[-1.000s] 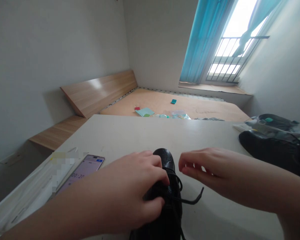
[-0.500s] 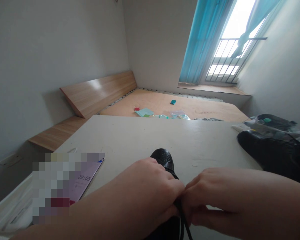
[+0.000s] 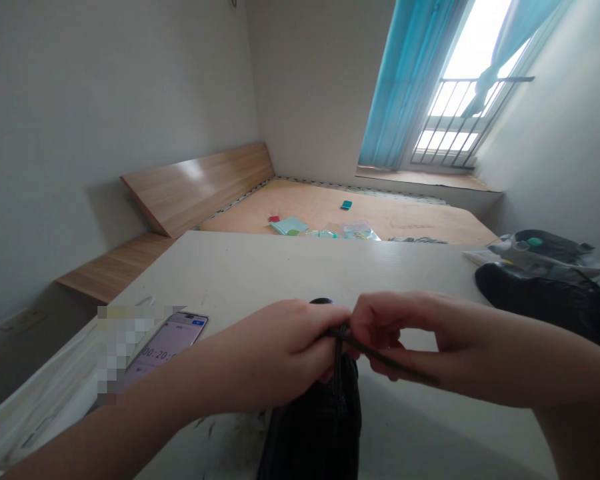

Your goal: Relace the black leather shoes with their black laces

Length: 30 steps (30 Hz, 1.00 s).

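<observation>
A black leather shoe (image 3: 313, 433) stands on the white table in front of me, its toe pointing away and mostly covered by my hands. Above it, my left hand (image 3: 300, 353) pinches a dark shoelace (image 3: 337, 363) between thumb and fingers. My right hand (image 3: 405, 337) meets the left fingertips and is closed on the lace too; one strand runs along its thumb toward the wrist. Crossed strands show between the two hands, and another hangs down over the shoe. How the lace is looped behind the fingers is hidden.
A second black shoe (image 3: 545, 297) lies at the table's right edge, beside a clear bag (image 3: 545, 250). To the left is a phone (image 3: 180, 337) showing a timer, partly blurred, near a plastic bag (image 3: 35, 413). Behind the white table (image 3: 260, 263) stands a bed (image 3: 405, 210) with small packets.
Both hands have risen and moved slightly away from me, the lace now stretched across between them. More of the shoe's near part and of the phone shows.
</observation>
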Each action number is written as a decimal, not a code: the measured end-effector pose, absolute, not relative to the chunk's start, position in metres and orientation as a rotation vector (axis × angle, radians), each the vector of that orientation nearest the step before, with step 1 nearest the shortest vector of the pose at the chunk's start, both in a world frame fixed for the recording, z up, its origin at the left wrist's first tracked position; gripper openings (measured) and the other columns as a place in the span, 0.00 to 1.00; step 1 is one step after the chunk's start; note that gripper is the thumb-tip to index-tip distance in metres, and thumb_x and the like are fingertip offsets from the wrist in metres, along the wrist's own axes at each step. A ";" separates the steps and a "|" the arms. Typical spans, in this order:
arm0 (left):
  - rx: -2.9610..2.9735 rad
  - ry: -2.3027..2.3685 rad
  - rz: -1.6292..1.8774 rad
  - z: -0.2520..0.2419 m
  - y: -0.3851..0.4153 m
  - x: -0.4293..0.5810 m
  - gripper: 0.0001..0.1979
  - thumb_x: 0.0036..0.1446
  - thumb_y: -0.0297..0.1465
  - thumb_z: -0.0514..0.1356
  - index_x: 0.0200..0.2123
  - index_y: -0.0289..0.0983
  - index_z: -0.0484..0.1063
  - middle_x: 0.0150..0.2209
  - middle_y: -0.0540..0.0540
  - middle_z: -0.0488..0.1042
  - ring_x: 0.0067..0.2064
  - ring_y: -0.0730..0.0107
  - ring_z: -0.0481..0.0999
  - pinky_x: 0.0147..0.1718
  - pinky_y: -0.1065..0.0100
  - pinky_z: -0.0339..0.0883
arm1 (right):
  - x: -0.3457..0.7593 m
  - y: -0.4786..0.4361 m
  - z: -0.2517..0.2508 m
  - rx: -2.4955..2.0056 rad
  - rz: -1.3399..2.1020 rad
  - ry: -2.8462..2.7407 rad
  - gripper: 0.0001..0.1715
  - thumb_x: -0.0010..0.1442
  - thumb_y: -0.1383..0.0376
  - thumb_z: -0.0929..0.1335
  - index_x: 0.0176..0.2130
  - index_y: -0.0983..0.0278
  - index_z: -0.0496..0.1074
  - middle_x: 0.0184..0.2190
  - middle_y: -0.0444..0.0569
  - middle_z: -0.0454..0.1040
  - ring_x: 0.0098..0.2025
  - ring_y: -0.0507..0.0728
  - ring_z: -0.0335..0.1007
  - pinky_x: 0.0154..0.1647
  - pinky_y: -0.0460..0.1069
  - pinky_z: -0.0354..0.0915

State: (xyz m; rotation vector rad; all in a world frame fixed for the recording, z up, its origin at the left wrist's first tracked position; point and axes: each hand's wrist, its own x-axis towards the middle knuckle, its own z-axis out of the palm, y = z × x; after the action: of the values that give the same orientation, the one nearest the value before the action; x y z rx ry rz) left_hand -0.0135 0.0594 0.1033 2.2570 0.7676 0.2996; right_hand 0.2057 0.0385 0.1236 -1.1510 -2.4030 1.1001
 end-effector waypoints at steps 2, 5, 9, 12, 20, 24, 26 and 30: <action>2.071 0.809 0.454 0.102 0.062 -0.014 0.13 0.68 0.31 0.47 0.32 0.39 0.67 0.28 0.53 0.69 0.32 0.71 0.69 0.33 0.70 0.64 | 0.201 0.040 0.119 -1.238 1.038 -2.315 0.09 0.65 0.57 0.65 0.38 0.59 0.68 0.32 0.43 0.71 0.32 0.52 0.66 0.31 0.47 0.66; 1.850 0.831 0.661 0.103 0.062 -0.013 0.19 0.69 0.42 0.48 0.31 0.39 0.68 0.29 0.52 0.67 0.34 0.70 0.68 0.36 0.70 0.65 | 0.193 0.042 0.110 -1.340 0.934 -2.287 0.12 0.65 0.53 0.65 0.39 0.58 0.67 0.32 0.42 0.70 0.31 0.52 0.64 0.30 0.47 0.63; 1.782 0.779 0.744 0.105 0.060 -0.011 0.14 0.69 0.40 0.50 0.32 0.40 0.66 0.32 0.53 0.67 0.36 0.71 0.67 0.39 0.70 0.64 | 0.178 0.043 0.101 -1.185 1.006 -2.262 0.17 0.68 0.53 0.62 0.36 0.61 0.70 0.29 0.43 0.69 0.31 0.52 0.62 0.32 0.48 0.62; 1.731 0.703 0.814 0.104 0.061 -0.012 0.12 0.69 0.39 0.50 0.34 0.41 0.64 0.33 0.52 0.64 0.37 0.70 0.66 0.40 0.68 0.64 | 0.166 0.041 0.100 -1.056 1.088 -2.109 0.17 0.69 0.57 0.61 0.32 0.63 0.68 0.29 0.44 0.68 0.33 0.53 0.62 0.34 0.48 0.62; 1.708 0.612 0.917 0.110 0.051 -0.017 0.12 0.69 0.38 0.51 0.45 0.45 0.73 0.52 0.49 0.70 0.56 0.66 0.68 0.55 0.67 0.64 | 0.150 0.030 0.097 -0.885 0.929 -1.787 0.14 0.67 0.62 0.64 0.29 0.62 0.68 0.26 0.42 0.66 0.29 0.51 0.61 0.29 0.46 0.62; 1.721 0.593 0.815 0.111 0.047 -0.017 0.16 0.70 0.40 0.48 0.55 0.52 0.70 0.56 0.51 0.70 0.61 0.64 0.65 0.60 0.64 0.63 | 0.150 0.026 0.097 -0.864 0.895 -1.845 0.18 0.69 0.58 0.61 0.30 0.62 0.67 0.28 0.44 0.69 0.31 0.51 0.64 0.31 0.46 0.64; 1.721 0.571 0.796 0.109 0.047 -0.017 0.17 0.70 0.41 0.48 0.57 0.55 0.68 0.58 0.54 0.70 0.63 0.66 0.63 0.62 0.65 0.60 | 0.151 0.025 0.098 -0.863 0.893 -1.883 0.19 0.70 0.57 0.59 0.30 0.62 0.66 0.27 0.44 0.67 0.29 0.51 0.63 0.29 0.46 0.63; 1.731 0.566 0.739 0.107 0.048 -0.018 0.19 0.70 0.43 0.48 0.62 0.58 0.62 0.63 0.60 0.64 0.67 0.71 0.56 0.65 0.70 0.54 | 0.154 0.024 0.100 -0.845 0.840 -1.962 0.16 0.71 0.61 0.58 0.32 0.61 0.65 0.28 0.43 0.66 0.30 0.51 0.62 0.31 0.46 0.63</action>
State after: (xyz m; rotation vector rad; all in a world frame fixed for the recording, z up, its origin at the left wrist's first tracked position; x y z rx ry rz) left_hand -0.0181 0.0482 0.1068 1.7308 0.5658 0.7387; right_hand 0.1540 0.0242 0.0998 -0.8446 -1.9621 0.8401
